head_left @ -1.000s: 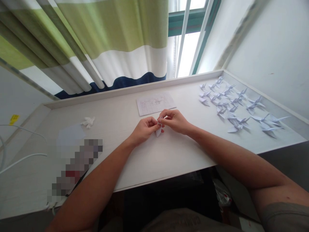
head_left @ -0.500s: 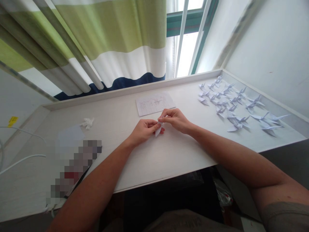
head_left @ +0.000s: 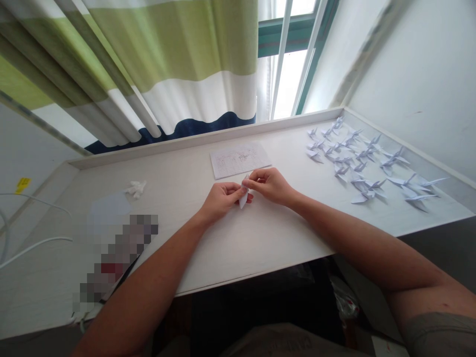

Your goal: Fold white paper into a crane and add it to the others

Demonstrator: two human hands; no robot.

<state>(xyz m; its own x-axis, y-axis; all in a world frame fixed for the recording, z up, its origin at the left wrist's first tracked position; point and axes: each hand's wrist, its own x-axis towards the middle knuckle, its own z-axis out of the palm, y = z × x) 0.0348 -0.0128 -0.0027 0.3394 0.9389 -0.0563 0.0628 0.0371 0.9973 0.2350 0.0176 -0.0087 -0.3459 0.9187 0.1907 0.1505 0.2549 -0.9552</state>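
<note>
My left hand [head_left: 221, 199] and my right hand [head_left: 269, 185] meet over the middle of the white desk [head_left: 238, 238]. Both pinch one small folded piece of white paper [head_left: 243, 198], which stands upright between the fingertips. The left fingers grip its lower part and the right fingers pinch its upper edge. Most of the paper is hidden by the fingers.
Several folded paper cranes [head_left: 357, 158] are spread over the desk's right end. A printed sheet [head_left: 238, 159] lies just beyond my hands. A crumpled white scrap [head_left: 136, 188] and a pale sheet [head_left: 107, 208] lie at the left, near white cables [head_left: 33, 245]. A striped curtain [head_left: 148, 74] hangs behind.
My hands have stayed in place with the folded paper. The right fingertips have shifted slightly along its upper edge.
</note>
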